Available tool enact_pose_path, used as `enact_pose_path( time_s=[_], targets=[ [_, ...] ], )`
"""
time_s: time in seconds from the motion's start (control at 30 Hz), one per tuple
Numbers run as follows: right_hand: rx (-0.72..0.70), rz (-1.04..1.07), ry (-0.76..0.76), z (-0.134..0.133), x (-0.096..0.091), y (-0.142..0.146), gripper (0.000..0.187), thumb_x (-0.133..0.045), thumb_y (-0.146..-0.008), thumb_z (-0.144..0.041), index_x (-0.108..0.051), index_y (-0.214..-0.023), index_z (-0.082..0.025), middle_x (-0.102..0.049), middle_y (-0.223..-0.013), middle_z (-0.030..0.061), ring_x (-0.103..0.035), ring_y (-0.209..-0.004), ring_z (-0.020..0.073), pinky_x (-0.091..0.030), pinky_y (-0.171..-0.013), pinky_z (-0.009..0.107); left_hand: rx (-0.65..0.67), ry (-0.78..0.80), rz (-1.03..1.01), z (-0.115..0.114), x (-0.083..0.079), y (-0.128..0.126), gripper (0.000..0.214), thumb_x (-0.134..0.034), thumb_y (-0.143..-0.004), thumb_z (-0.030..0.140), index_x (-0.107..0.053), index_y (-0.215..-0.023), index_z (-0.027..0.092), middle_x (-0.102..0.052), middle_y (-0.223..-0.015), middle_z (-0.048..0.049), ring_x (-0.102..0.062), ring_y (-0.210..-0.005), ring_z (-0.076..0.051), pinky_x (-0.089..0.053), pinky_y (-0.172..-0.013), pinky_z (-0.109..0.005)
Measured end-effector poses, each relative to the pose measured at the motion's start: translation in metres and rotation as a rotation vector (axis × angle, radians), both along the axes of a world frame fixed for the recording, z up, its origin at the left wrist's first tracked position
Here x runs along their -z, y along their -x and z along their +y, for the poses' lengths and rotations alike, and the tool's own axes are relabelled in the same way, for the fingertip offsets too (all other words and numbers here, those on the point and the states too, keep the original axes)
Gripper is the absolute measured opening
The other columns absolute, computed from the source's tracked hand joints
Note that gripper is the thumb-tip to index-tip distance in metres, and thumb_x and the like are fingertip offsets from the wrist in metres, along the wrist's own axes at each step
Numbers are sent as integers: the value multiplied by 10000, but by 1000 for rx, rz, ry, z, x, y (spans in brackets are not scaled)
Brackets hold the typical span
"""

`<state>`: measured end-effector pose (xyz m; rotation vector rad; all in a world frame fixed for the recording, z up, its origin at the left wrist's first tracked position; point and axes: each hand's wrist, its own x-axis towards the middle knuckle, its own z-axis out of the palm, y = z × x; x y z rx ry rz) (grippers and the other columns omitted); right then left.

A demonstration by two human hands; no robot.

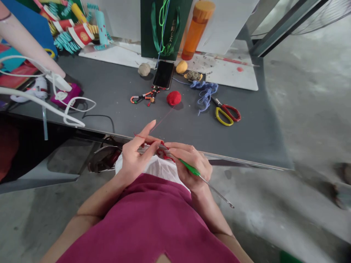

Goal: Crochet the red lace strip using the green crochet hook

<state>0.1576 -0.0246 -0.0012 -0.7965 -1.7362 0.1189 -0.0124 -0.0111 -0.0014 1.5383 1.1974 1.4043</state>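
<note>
My left hand (pixel 135 155) pinches a small piece of red crochet work (pixel 164 150), its index finger raised with the red thread (pixel 161 122) running over it. That thread leads up to a red yarn ball (pixel 173 98) on the grey table (pixel 115 95). My right hand (pixel 192 164) is closed round a crochet hook with a green grip (pixel 192 170); its metal shaft sticks out toward the lower right. Both hands meet just in front of the table's near edge, above my lap.
On the table lie a phone (pixel 163 74) with a bead charm (pixel 144 96), blue yarn (pixel 205 91), scissors (pixel 226 113), beige (pixel 144 69) and yellow (pixel 181 67) yarn balls, an orange bottle (pixel 196 31) and a green bag (pixel 161 29). Another person's arm (pixel 27 44) and white cables (pixel 55 98) are at left.
</note>
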Motion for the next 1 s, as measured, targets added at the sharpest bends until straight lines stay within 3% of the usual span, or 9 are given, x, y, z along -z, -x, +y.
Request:
enact_pose_path(
  time_s=[0.13, 0.2, 0.3, 0.43, 0.6, 0.7, 0.87, 1.0],
  targets=[
    [7, -19, 18, 0, -1, -1, 242, -616, -1032, -117, -702, -1227, -232, -867, -1044, 85, -850, -884, 178, -680, -666, 254, -58, -410, 295, 2, 1, 1, 624, -715, -960, 118, -610, -1535, 339, -854, -928, 6, -749, -770, -148, -556, -795, -315],
    [13, -19, 31, -1, -1, -1, 235, -618, -1032, -114, -696, -1215, -239, -868, -1035, 73, -849, -872, 173, -685, -670, 256, -64, -443, 310, 1, 2, 0, 667, -703, -958, 90, -580, -1559, 349, -847, -939, 8, -745, -789, -148, -548, -802, -316],
    [29, -22, 54, -1, -2, -1, 252, -659, -1002, -84, -695, -1197, -239, -870, -1031, 66, -847, -857, 168, -682, -669, 247, -39, -248, 178, -3, 2, -3, 622, -725, -948, 130, -619, -1530, 324, -832, -935, 0, -727, -795, -153, -553, -810, -315],
    [35, -20, 7, 0, 1, 0, 284, -694, -977, -78, -717, -1218, -227, -876, -1029, 77, -846, -833, 180, -679, -666, 262, 48, 132, -177, -7, -2, -8, 711, -780, -903, 182, -573, -1568, 324, -791, -894, 25, -690, -797, -126, -541, -790, -270],
    [13, 103, -33, 4, 10, 5, 369, -742, -937, -63, -766, -1238, -277, -876, -1100, 72, -826, -826, 195, -673, -665, 320, 308, 514, -693, 2, -8, -7, 896, -897, -795, 237, -518, -1606, 265, -729, -798, 50, -664, -750, -102, -543, -757, -237],
    [-48, 228, 67, 4, 14, 9, 329, -760, -937, -104, -782, -1186, -317, -875, -1108, 46, -832, -876, 210, -688, -708, 357, 415, 705, -854, 6, -10, -5, 875, -936, -758, 219, -579, -1556, 228, -719, -775, 59, -644, -687, -77, -534, -718, -214],
    [-46, 563, 269, -1, 14, 18, 68, -713, -996, -237, -740, -1035, -287, -877, -938, 13, -806, -670, 174, -601, -493, 265, 464, 787, -949, 6, -11, -3, 801, -957, -728, 171, -661, -1470, 230, -670, -704, 94, -624, -645, -51, -532, -712, -183],
    [42, 652, 413, -5, 15, 18, 56, -661, -1031, -346, -662, -1047, -293, -840, -853, -9, -806, -629, 173, -650, -532, 278, 464, 758, -940, 8, -9, -2, 716, -952, -734, 168, -707, -1404, 234, -670, -714, 90, -616, -650, -48, -523, -711, -174]
  ],
)
